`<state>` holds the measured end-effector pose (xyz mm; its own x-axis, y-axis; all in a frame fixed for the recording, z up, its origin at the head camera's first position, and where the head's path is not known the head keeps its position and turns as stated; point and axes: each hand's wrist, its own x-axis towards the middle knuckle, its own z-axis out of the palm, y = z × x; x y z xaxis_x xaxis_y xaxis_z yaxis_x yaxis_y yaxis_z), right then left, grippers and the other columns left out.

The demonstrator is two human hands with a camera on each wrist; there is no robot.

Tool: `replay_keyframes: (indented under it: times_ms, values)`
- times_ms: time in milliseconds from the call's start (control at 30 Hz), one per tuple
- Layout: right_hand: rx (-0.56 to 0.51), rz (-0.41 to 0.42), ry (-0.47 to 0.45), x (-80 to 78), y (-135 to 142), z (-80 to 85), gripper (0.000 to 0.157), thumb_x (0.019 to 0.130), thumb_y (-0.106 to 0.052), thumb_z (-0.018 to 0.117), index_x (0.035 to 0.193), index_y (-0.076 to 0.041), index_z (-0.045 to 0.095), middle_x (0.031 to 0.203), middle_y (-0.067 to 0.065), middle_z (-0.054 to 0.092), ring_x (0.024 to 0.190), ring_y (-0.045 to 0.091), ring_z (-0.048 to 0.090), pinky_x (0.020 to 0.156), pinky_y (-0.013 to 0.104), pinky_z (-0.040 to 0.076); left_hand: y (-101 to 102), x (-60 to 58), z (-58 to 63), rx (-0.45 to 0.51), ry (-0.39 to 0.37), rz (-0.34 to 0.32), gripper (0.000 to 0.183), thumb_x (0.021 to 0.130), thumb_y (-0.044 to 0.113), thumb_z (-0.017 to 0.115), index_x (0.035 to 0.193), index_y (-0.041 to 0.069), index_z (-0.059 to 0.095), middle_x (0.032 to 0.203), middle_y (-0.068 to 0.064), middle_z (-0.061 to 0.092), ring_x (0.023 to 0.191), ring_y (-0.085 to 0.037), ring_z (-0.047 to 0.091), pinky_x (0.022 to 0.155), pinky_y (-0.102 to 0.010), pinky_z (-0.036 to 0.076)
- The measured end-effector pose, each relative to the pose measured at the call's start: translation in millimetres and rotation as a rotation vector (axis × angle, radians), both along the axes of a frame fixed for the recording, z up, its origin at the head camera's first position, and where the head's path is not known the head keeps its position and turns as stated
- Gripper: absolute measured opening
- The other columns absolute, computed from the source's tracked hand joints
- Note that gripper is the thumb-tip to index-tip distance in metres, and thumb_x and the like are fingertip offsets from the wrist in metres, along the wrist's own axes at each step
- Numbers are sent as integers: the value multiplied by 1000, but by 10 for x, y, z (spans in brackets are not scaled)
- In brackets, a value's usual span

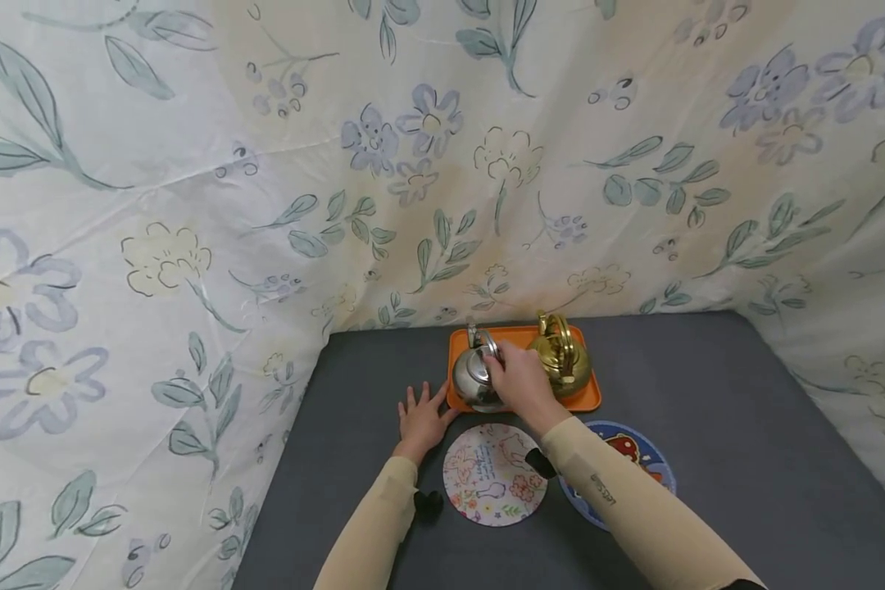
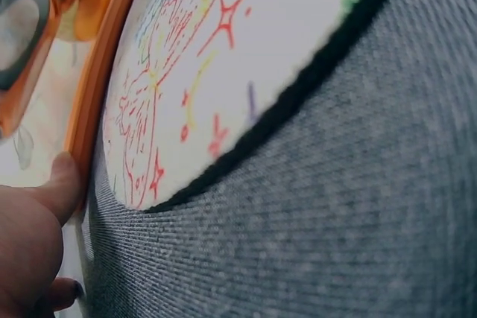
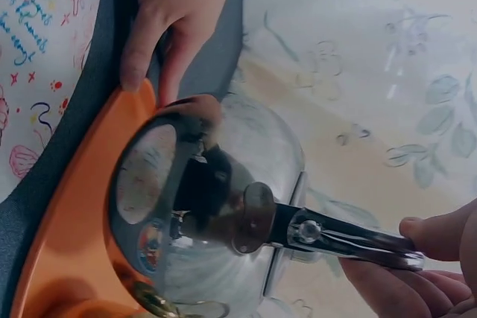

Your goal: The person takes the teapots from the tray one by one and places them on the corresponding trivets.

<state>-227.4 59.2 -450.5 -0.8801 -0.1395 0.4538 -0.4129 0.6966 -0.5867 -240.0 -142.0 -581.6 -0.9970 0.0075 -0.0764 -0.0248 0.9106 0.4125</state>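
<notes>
My right hand (image 1: pixel 522 378) grips the handle (image 3: pixel 350 240) of a shiny silver kettle (image 1: pixel 472 381), with the thumb on one side and fingers on the other. The kettle is over the left half of an orange tray (image 1: pixel 587 400); whether its base touches the tray cannot be told. A gold kettle (image 1: pixel 578 366) stands in the tray's right half, partly hidden behind my right hand. My left hand (image 1: pixel 422 424) lies with fingers spread at the tray's front left corner. In the left wrist view its thumb (image 2: pixel 63 180) touches the tray's edge.
In front of the tray lies a round white mat (image 1: pixel 487 483) with coloured drawings. A round blue mat (image 1: pixel 652 455) is to its right, partly under my right forearm. Floral cloth (image 1: pixel 413 205) hangs behind the grey table surface (image 1: pixel 708 393).
</notes>
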Motion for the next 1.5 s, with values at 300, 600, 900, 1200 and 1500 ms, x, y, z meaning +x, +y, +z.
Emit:
replay_keyframes:
  times_ms: [300,600,900,1200,1500]
  values:
    - [-12,53,37,349,93,3,18,95,-11,71,106,3,72,85,12,76,64,18,69,55,32,56,-26,-7,-50,-4,24,3,62,99,50,59,156,36,40,164,-16,30,153,-48,12,119,-69,15]
    - [-26,79,27,578,142,-50,14,93,-9,73,103,1,72,74,6,72,51,3,56,44,18,42,-35,-27,-18,3,2,2,60,100,45,60,156,36,40,165,-15,28,154,-46,11,119,-68,14]
    - [-37,93,5,780,185,-130,15,90,-8,76,103,-1,73,78,5,74,59,7,64,50,19,47,-41,-48,-17,26,-2,-4,64,98,53,59,156,36,39,165,-15,28,154,-48,10,119,-69,12]
    - [-33,75,-12,928,195,-283,23,88,-7,78,108,0,73,86,8,77,72,17,74,59,26,57,-32,-73,-6,28,-18,7,66,96,56,59,156,36,39,165,-15,27,154,-48,9,120,-69,10]
    - [-12,112,-37,978,198,-330,24,89,-9,77,111,-1,73,84,6,77,65,12,70,55,20,52,-29,-47,16,27,-21,3,67,96,57,59,156,37,38,165,-15,26,154,-48,9,120,-68,11]
